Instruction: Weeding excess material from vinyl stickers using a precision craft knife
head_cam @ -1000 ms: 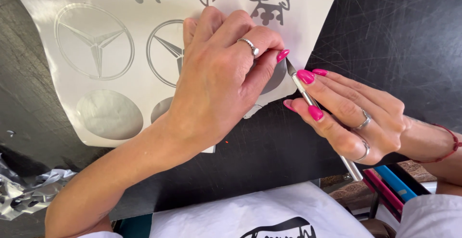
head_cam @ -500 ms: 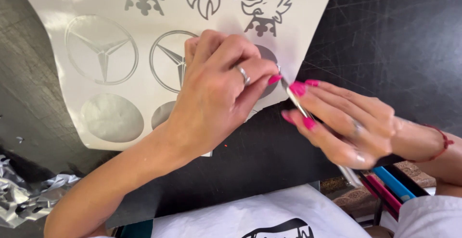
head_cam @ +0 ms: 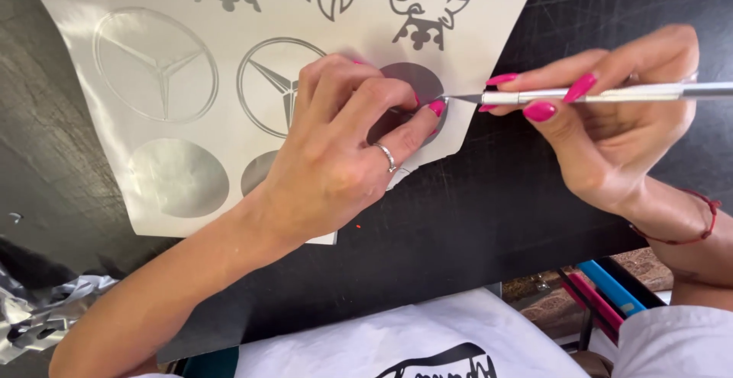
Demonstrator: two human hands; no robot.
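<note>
Fingers [head_cam: 382, 107] of the left hand [head_cam: 336, 156] are pressing flat and curled on a white vinyl sheet [head_cam: 229, 80], pinning it to the black tabletop [head_cam: 473, 218]; they are bent close together with pink nails down, grasping nothing but bearing on a grey circle [head_cam: 408, 80] near the sheet's right edge. To the right, the right hand [head_cam: 618, 126] is pinching a slim silver craft knife [head_cam: 595, 95] between thumb and two fingertips, closed firmly on its barrel, and its blade tip is meeting the sheet at the grey circle, just beside the left index nail. As for the work, several silver shapes seem already picked clean: a ring emblem [head_cam: 156, 65] at the far left, another [head_cam: 275, 88] partly under the hand, and crested figures [head_cam: 427, 4] along the far edge. Plain silver discs [head_cam: 179, 176] on the near left look unfinished. Crumpled silver scraps [head_cam: 38, 317] are lying at the near left corner.
</note>
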